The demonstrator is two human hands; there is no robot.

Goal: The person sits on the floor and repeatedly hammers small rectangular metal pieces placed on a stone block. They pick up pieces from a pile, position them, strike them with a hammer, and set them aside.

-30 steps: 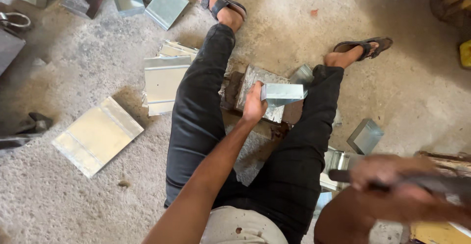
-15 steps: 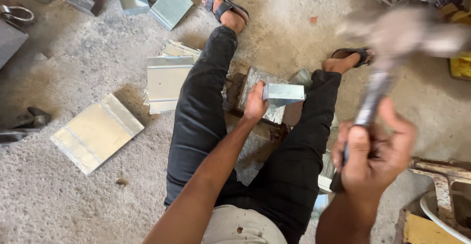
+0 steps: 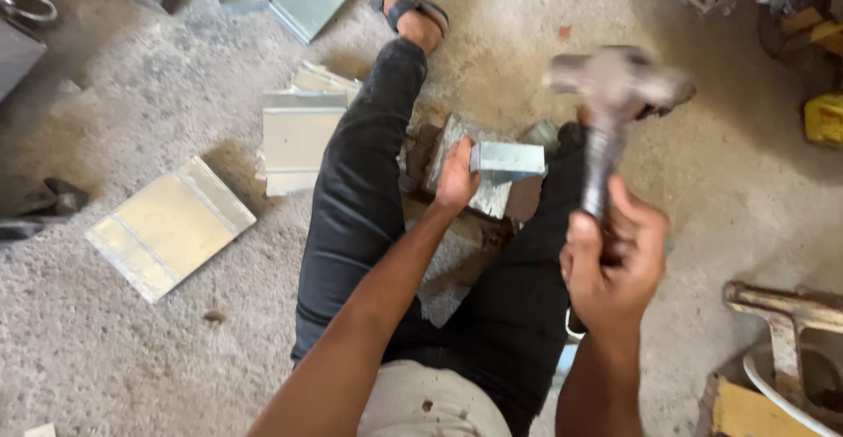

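On a gritty concrete floor (image 3: 702, 182) strewn with folded sheet-metal panels (image 3: 171, 226), the left hand (image 3: 457, 178) pinches a small galvanized metal piece (image 3: 509, 158) between the outstretched legs. The right hand (image 3: 615, 261) is clenched round a raised hammer (image 3: 610, 86). A clean strike likely needs fingers kept clear; a yellow container (image 3: 824, 119) sits far right.

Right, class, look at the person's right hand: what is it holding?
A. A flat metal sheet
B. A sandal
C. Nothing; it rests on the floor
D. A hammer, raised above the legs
D: the right hand grips the handle of a hammer whose blurred head is lifted above the legs, while the left hand steadies a small folded metal piece between the knees.
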